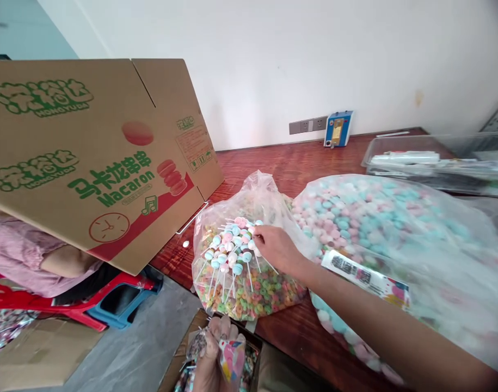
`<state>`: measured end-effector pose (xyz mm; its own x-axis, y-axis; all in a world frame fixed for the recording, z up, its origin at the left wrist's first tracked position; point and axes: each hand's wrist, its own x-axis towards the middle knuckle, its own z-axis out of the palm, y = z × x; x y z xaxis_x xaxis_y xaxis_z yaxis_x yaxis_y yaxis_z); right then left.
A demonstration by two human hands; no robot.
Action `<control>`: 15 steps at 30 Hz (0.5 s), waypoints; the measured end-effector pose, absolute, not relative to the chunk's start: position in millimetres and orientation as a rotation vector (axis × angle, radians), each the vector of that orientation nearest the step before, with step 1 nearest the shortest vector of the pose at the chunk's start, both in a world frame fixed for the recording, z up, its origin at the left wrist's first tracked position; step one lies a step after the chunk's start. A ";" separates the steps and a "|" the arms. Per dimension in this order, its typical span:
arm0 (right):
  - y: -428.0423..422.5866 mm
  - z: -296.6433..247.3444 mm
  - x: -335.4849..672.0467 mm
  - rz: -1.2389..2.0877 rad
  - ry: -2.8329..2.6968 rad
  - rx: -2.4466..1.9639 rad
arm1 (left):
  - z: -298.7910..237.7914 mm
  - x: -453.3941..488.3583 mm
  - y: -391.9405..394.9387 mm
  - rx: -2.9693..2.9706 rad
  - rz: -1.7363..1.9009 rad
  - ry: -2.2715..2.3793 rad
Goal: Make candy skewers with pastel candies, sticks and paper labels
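My right hand [277, 249] reaches over a heap of candy sticks [232, 247], pastel macaron-shaped sweets on white sticks. Its fingers are pinched at the heap's right edge; what lies between them is hidden. The heap rests on a clear bag of ring-shaped cereal [269, 294] on the table. Low in the view, my left hand [211, 348] is closed around a small clear wrapper bag [232, 359] with a colourful print. Under it stands an open carton [183, 348] with wrapped pieces inside.
A big clear bag of pastel sweets [355, 212] covers the table's right side, with a strip of printed wrappers [367, 277] on it. A tall Macaron carton [110, 163] stands left, a person in a pink sleeve [28, 250] behind. A plastic tray [436, 163] and blue device [338, 129] are at the back.
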<state>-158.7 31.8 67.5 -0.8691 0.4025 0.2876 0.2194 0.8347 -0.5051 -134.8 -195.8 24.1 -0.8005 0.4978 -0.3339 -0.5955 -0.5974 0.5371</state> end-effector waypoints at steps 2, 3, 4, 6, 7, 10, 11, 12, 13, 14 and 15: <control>19.9 66.0 -177.1 0.599 -2.699 -0.353 | 19.7 -139.2 -198.3 -0.234 2.337 0.887; 12.0 63.5 -184.2 0.570 -2.730 -0.298 | 17.7 -141.5 -198.6 -0.245 2.330 0.895; 3.8 60.0 -190.2 0.543 -2.753 -0.253 | 15.9 -143.9 -198.5 -0.252 2.325 0.903; -11.0 52.3 -199.4 0.499 -2.777 -0.191 | 12.9 -148.3 -197.5 -0.248 2.319 0.921; -16.3 49.2 -202.5 0.485 -2.779 -0.172 | 11.4 -150.3 -197.0 -0.236 2.316 0.923; -20.2 47.2 -202.1 0.480 -2.769 -0.147 | 5.4 -155.8 -197.7 -0.200 2.304 0.892; -17.5 49.0 -197.5 0.492 -2.760 -0.152 | 2.6 -157.6 -199.0 -0.193 2.303 0.873; -12.9 51.5 -190.4 0.508 -2.748 -0.166 | -0.7 -159.5 -200.6 -0.188 2.304 0.851; -6.7 54.1 -181.0 0.526 -2.735 -0.189 | -4.1 -161.6 -202.4 -0.183 2.308 0.826; 0.8 56.2 -169.8 0.548 -2.719 -0.223 | -7.6 -163.6 -204.1 -0.172 2.314 0.797; 9.1 57.4 -157.5 0.579 -2.695 -0.272 | -10.8 -165.7 -205.2 -0.158 2.320 0.765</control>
<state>-157.5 9.1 57.4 -0.9132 0.2602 0.3137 0.1085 0.8971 -0.4282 -165.7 -205.2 -10.8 -0.7614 0.5706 -0.3079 -0.6418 -0.5961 0.4825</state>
